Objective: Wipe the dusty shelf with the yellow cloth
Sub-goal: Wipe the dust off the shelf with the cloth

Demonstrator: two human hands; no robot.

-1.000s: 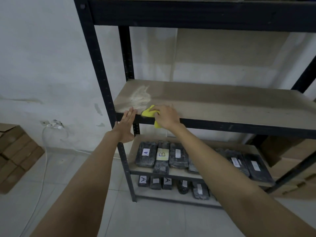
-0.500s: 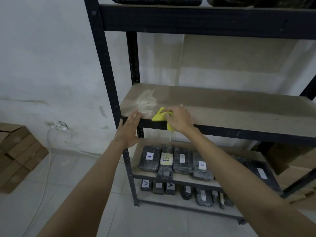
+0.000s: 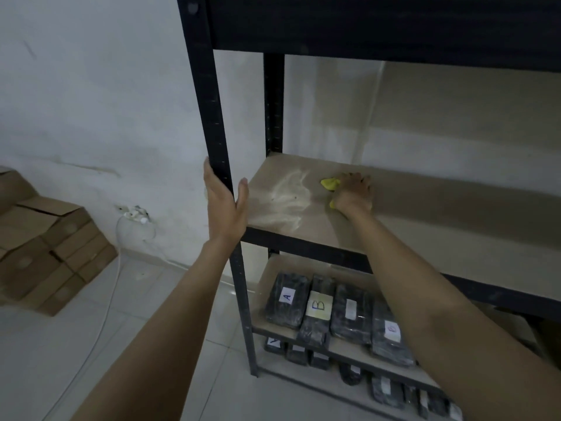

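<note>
A: Hands?
B: Left hand (image 3: 224,205) is gripping the front post (image 3: 212,117). Right hand (image 3: 353,192) is clutching the yellow cloth (image 3: 329,183), pressing it on the shelf (image 3: 440,208) beside the dust patch (image 3: 288,192).
A: Room?
B: Shelf is lying bare rightward.

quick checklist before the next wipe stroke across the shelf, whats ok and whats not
1. Yellow cloth under the right hand, on the shelf: ok.
2. Left hand steadying the front post: ok.
3. White dust patch left of the cloth, unwiped: not ok.
4. Shelf to the right free of objects: ok.
5. Cloth clean enough underneath: cannot tell.
</note>
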